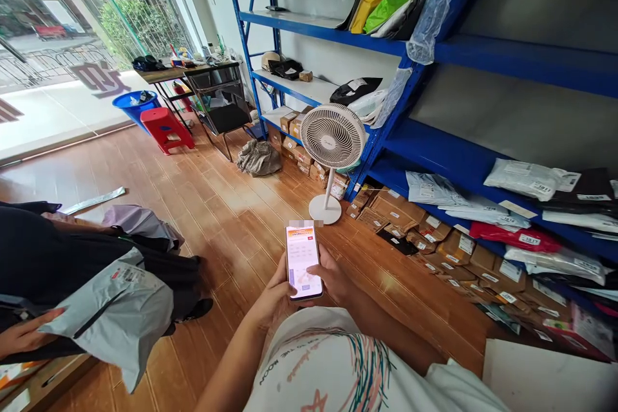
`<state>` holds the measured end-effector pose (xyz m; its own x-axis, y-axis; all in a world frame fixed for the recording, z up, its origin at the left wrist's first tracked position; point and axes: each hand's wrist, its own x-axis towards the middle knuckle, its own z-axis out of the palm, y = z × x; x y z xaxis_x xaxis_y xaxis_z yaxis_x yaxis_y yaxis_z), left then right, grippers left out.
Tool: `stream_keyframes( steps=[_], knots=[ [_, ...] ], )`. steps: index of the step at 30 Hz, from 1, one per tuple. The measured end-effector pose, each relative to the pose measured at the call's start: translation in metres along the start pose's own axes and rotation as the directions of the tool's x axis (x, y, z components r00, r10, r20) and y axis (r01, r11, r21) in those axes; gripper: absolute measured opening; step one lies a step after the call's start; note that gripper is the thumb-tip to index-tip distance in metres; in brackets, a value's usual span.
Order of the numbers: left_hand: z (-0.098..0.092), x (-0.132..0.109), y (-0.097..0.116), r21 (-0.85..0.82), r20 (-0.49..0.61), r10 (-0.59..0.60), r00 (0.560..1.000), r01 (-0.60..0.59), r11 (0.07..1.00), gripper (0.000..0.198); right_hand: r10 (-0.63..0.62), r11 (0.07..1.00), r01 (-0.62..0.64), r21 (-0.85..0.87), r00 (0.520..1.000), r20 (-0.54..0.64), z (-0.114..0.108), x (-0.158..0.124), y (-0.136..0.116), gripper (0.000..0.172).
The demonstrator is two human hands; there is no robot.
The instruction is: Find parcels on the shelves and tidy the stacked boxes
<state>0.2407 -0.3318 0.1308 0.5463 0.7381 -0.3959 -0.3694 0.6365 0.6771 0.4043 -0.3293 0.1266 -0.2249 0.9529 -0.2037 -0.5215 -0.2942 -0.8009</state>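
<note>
A smartphone [303,262] with a lit screen is held upright in front of my shirt, between both hands. My left hand [275,293] grips its lower left side, thumb over the bottom corner of the screen. On the other side, my right hand [333,277] wraps the phone's right edge, and its thumb lies over the lower part of the screen. The screen shows a page with an orange banner at the top; its text is too small to read. The fingers behind the phone are hidden.
Left of me another person's hand [31,335] holds a grey plastic mailer [125,296]. A white standing fan [333,138] stands ahead, before blue shelves [323,29] with parcels. Cardboard boxes [396,206] line the floor at right. A red stool [167,129] and black chair [224,117] stand farther back.
</note>
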Motion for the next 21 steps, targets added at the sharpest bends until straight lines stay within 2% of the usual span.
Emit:
stream_keyframes(
  steps=[5,10,14,16,19,21],
  knots=[
    [0.005,0.003,0.001,-0.026,0.004,-0.016,1.000,0.016,1.000,0.109,-0.027,0.993,0.023,-0.111,0.999,-0.034,-0.004,0.000,0.004,0.048],
    [0.005,0.004,0.002,-0.027,-0.004,-0.012,1.000,0.012,1.000,0.107,-0.040,0.989,0.045,-0.140,0.998,0.043,-0.014,0.000,0.008,0.059],
    [0.004,0.007,0.000,-0.024,-0.029,0.001,1.000,-0.002,1.000,0.105,-0.066,0.986,0.091,-0.140,0.982,0.177,-0.018,0.000,0.007,0.074],
    [0.004,0.007,0.000,-0.009,-0.055,0.001,0.998,-0.002,1.000,0.104,-0.083,0.980,0.117,-0.161,0.975,0.204,-0.017,-0.001,0.005,0.079],
    [0.005,0.006,0.001,0.010,-0.098,0.008,0.995,-0.007,1.000,0.103,-0.085,0.985,0.116,-0.127,0.971,0.222,-0.012,-0.003,0.000,0.075],
    [0.003,0.005,0.000,0.014,-0.069,0.009,0.998,-0.008,1.000,0.106,-0.068,0.993,0.086,-0.079,0.976,0.209,-0.008,-0.004,-0.002,0.069]
  ],
)
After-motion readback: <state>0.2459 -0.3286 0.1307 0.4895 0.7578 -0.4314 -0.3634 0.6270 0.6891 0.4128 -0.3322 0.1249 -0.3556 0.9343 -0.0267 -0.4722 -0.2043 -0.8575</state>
